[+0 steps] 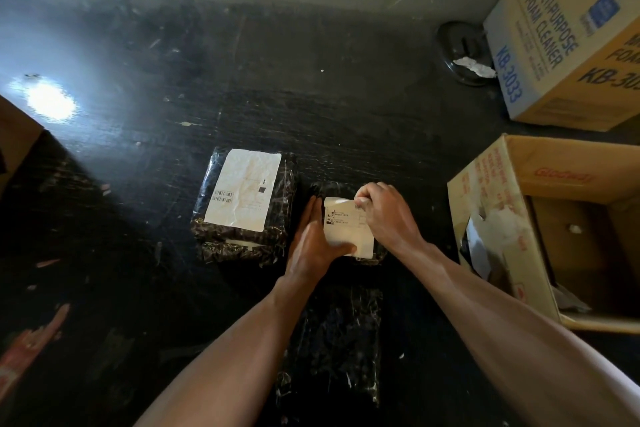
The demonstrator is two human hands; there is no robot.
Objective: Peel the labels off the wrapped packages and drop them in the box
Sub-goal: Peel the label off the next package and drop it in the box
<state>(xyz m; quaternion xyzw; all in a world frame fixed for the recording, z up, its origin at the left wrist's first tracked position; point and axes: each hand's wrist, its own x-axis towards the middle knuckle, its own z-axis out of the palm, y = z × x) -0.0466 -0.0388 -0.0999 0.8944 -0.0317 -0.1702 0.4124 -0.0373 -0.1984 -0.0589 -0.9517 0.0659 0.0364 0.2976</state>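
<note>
**A:** Why is the left package [221, 218] lying there with its big label [242, 189] face up?

**B:** It's waiting its turn, I'd say. That label is stuck flat, with nothing lifted. The package lies on the dark counter [242, 80], just beside the one in hand.

**A:** And the left hand?

**B:** The left hand [311, 239] is spread. Its fingers lie straight along the left edge of the small package [332, 188], and the thumb presses on the label's near edge. I'd judge it pins the package so the pull doesn't drag it.

**A:** Where's the label itself?

**B:** The label [346, 229] sits on top of that package, between the two hands.

**A:** The right hand?

**B:** The right hand [384, 215] has its fingers curled, pinching the label's far right corner. The thumb is hidden, so it's probably a finger-against-thumb grip.

**A:** Why is the open box there?

**B:** The open box [491, 218] stands near on the right, an easy reach for dropping. White scraps lie inside.
</note>
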